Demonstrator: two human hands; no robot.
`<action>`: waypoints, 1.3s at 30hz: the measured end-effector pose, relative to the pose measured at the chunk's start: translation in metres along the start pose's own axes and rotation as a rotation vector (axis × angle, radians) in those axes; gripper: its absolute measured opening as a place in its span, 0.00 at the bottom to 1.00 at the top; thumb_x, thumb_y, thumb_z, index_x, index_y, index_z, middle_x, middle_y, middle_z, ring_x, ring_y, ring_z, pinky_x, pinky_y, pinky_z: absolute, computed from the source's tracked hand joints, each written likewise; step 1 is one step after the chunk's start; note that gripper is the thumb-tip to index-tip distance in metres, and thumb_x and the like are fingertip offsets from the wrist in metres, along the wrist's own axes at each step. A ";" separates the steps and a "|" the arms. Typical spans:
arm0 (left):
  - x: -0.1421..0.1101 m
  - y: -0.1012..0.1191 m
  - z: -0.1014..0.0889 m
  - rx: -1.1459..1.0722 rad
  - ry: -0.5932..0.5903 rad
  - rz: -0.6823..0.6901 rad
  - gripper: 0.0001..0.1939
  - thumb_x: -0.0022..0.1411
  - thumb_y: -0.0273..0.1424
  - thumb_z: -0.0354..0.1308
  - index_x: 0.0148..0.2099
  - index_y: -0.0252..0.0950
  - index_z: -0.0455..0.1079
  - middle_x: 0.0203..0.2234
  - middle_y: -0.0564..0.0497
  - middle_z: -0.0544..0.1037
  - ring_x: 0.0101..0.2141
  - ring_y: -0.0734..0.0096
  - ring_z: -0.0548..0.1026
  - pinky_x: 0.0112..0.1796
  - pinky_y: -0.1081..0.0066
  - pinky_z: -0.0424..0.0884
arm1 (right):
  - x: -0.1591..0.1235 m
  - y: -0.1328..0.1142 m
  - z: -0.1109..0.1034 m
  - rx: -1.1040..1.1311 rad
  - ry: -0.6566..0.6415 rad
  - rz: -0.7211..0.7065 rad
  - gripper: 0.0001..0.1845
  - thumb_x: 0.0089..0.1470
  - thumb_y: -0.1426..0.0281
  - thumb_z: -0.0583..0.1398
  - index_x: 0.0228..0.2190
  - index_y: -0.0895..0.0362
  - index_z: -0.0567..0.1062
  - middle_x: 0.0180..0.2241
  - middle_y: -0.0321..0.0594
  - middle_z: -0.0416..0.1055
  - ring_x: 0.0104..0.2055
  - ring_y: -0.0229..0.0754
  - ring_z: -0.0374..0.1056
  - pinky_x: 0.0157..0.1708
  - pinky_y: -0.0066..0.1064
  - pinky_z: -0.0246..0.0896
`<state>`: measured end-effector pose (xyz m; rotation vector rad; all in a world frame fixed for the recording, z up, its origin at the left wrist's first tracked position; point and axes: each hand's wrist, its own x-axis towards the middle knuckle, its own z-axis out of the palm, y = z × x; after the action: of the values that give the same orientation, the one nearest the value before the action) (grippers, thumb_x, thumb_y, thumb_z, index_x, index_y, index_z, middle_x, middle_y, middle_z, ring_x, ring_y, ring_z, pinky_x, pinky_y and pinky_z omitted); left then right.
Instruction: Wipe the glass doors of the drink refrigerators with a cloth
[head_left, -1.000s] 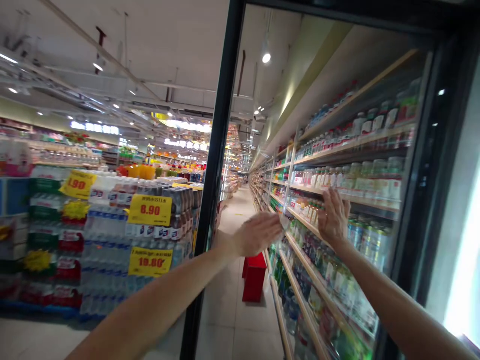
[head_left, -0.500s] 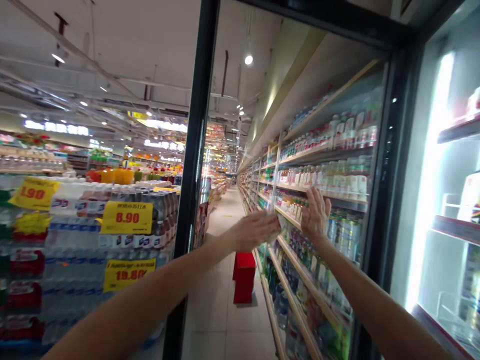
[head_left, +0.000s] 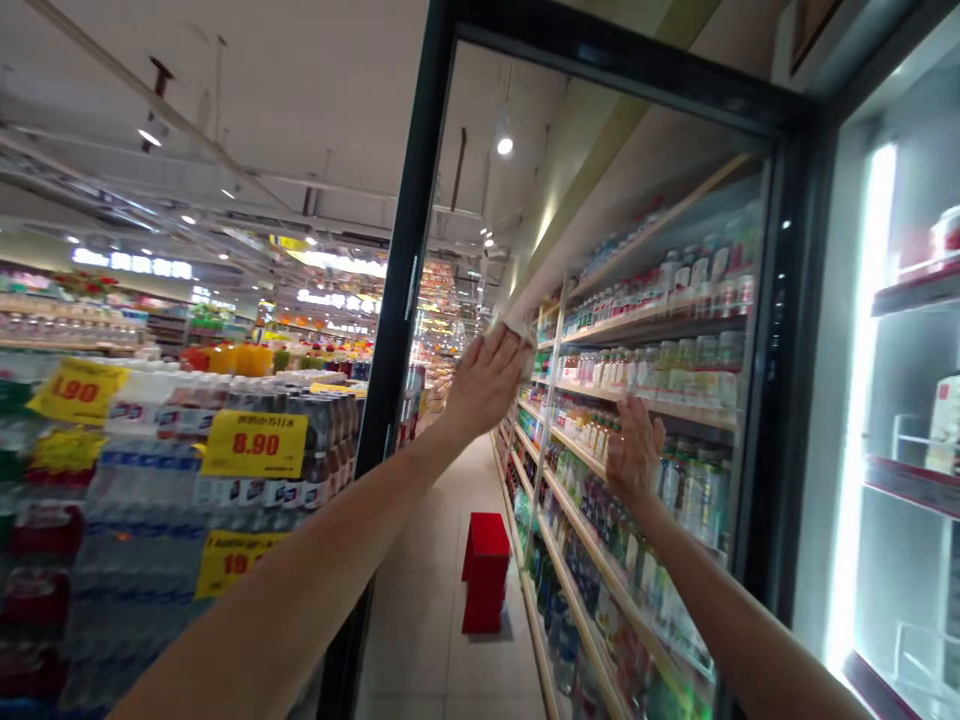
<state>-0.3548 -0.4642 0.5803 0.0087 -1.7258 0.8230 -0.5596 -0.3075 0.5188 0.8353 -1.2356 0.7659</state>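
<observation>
In front of me stands an open glass door with a black frame, part of a lit fridge. My left hand is raised near the middle of the pane, its fingers laid over a whitish cloth. Only the cloth's edge shows past the fingertips. Lower and to the right, my right hand is up against the glass, palm forward. Its fingers extend upward and it holds nothing. Both forearms reach in from the bottom of the view.
Through the glass, long shelves of bottles line the aisle's right side. A red step stool stands on the floor. Stacked bottle packs with yellow price signs are at left. The lit fridge interior is at right.
My left hand has moved up with the cloth, from beside the right hand to higher on the pane. The right hand stays in nearly the same place. The view has tilted slightly.
</observation>
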 end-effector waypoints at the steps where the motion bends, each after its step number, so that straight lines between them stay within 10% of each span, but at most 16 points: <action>1: 0.003 -0.002 -0.001 0.014 0.012 -0.049 0.23 0.65 0.32 0.41 0.61 0.34 0.53 0.60 0.44 0.56 0.62 0.56 0.47 0.58 0.51 0.49 | 0.000 0.000 0.000 0.004 0.007 -0.004 0.27 0.58 0.66 0.44 0.59 0.54 0.52 0.60 0.47 0.55 0.63 0.45 0.49 0.59 0.48 0.39; 6: -0.016 0.009 0.003 -0.051 -0.071 0.574 0.21 0.65 0.31 0.42 0.59 0.41 0.56 0.60 0.53 0.58 0.61 0.72 0.52 0.59 0.64 0.51 | 0.000 -0.001 0.000 0.010 0.012 -0.006 0.27 0.58 0.66 0.44 0.59 0.54 0.53 0.59 0.47 0.56 0.63 0.45 0.49 0.59 0.48 0.39; 12: 0.003 -0.011 -0.002 0.019 0.080 -0.045 0.23 0.64 0.33 0.44 0.60 0.35 0.54 0.60 0.45 0.57 0.62 0.56 0.49 0.58 0.52 0.50 | 0.001 0.000 0.000 0.007 0.026 -0.017 0.26 0.58 0.67 0.45 0.59 0.54 0.54 0.59 0.47 0.56 0.62 0.45 0.50 0.60 0.48 0.39; 18: -0.023 0.021 0.006 -0.168 -0.041 0.751 0.18 0.64 0.32 0.45 0.56 0.45 0.62 0.57 0.55 0.63 0.60 0.71 0.54 0.59 0.64 0.50 | 0.000 0.001 -0.002 0.038 0.007 0.011 0.26 0.58 0.65 0.44 0.58 0.54 0.55 0.59 0.47 0.56 0.63 0.45 0.49 0.59 0.49 0.40; 23: 0.021 -0.008 -0.006 -0.030 0.053 -0.033 0.22 0.64 0.31 0.44 0.60 0.38 0.55 0.60 0.46 0.57 0.62 0.59 0.49 0.59 0.51 0.48 | 0.001 0.000 -0.005 0.052 0.013 0.002 0.26 0.58 0.65 0.44 0.58 0.54 0.55 0.59 0.47 0.57 0.63 0.45 0.49 0.59 0.48 0.40; 25: 0.017 0.003 -0.004 -0.038 0.053 -0.009 0.22 0.63 0.30 0.45 0.60 0.39 0.56 0.60 0.46 0.57 0.62 0.57 0.48 0.58 0.50 0.47 | 0.002 0.000 -0.007 0.058 0.009 0.003 0.26 0.59 0.65 0.43 0.58 0.54 0.55 0.59 0.47 0.56 0.63 0.45 0.49 0.59 0.48 0.40; 29: -0.001 0.031 0.002 -0.122 -0.021 0.505 0.21 0.62 0.28 0.45 0.57 0.44 0.59 0.59 0.53 0.60 0.61 0.65 0.51 0.59 0.56 0.48 | 0.001 0.000 -0.009 0.069 -0.001 0.013 0.27 0.59 0.65 0.43 0.59 0.54 0.53 0.59 0.48 0.56 0.62 0.46 0.50 0.59 0.49 0.40; 34: 0.018 0.020 -0.005 -0.048 0.038 -0.089 0.23 0.62 0.27 0.44 0.59 0.40 0.56 0.60 0.48 0.57 0.62 0.58 0.48 0.58 0.47 0.47 | 0.000 0.002 -0.008 0.064 0.004 0.016 0.26 0.59 0.64 0.43 0.58 0.53 0.54 0.59 0.47 0.57 0.62 0.46 0.50 0.59 0.49 0.40; 39: -0.029 0.038 -0.004 -0.196 -0.089 0.620 0.19 0.62 0.29 0.46 0.55 0.42 0.62 0.57 0.54 0.63 0.61 0.67 0.52 0.60 0.59 0.47 | 0.000 0.002 -0.009 0.052 -0.005 0.020 0.26 0.58 0.65 0.44 0.58 0.53 0.54 0.59 0.47 0.56 0.62 0.46 0.50 0.59 0.49 0.40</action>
<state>-0.3577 -0.4452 0.5365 -0.6585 -1.9114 1.1026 -0.5565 -0.2985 0.5182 0.8682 -1.2349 0.8155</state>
